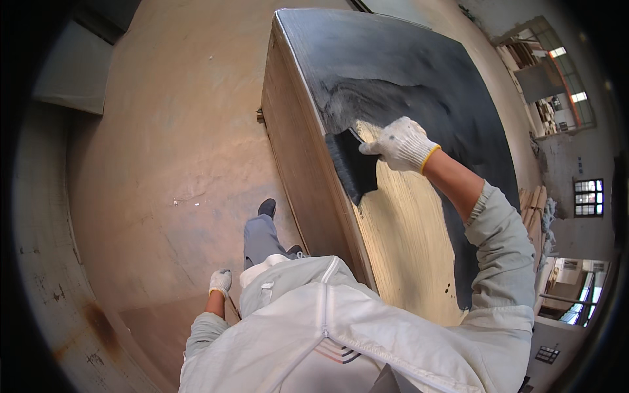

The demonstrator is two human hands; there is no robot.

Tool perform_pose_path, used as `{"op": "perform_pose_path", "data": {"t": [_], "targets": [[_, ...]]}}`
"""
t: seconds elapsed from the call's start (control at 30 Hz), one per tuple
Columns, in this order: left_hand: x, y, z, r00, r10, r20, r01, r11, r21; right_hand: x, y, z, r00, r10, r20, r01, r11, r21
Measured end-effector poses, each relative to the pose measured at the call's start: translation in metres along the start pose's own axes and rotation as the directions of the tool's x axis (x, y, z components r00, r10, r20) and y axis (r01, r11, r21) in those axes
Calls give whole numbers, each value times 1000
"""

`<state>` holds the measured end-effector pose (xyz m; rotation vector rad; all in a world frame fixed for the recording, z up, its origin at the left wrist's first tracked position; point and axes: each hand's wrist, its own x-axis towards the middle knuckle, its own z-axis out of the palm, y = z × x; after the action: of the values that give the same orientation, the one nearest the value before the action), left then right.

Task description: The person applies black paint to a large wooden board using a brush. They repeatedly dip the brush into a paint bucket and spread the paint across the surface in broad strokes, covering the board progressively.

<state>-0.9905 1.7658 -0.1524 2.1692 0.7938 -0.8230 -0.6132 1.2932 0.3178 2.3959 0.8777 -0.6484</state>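
Observation:
My right hand [401,145], in a white knitted glove with a yellow cuff, grips a wide black brush [348,165]. The brush rests against the top of a large stack of boards [308,190], close to its left edge. Black coating [419,65] covers the far and right parts of that top. Pale bare wood grain [406,229] shows in the nearer part and under the glove. My left hand [221,281], also gloved, hangs low at my left side, away from the stack. Its fingers look curled together, with nothing visible in them.
Brown floor [164,164] stretches along the stack's left side, where my feet stand. A grey box-like block [72,72] is at the far left. Wooden boards [534,209] lean near the right wall, by a barred window [588,198].

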Motion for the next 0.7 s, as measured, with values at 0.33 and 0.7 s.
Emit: {"op": "perform_pose_path", "data": {"t": [0.33,0.7], "targets": [[-10,0,2,996,30,-90,-45,986,-160,-42,36,49,983,159,91,-165,984,66],[-11,-41,4,998,-46,-36,38,981,-188,-8,45,28,975,158,154,-162,987,16]]}}
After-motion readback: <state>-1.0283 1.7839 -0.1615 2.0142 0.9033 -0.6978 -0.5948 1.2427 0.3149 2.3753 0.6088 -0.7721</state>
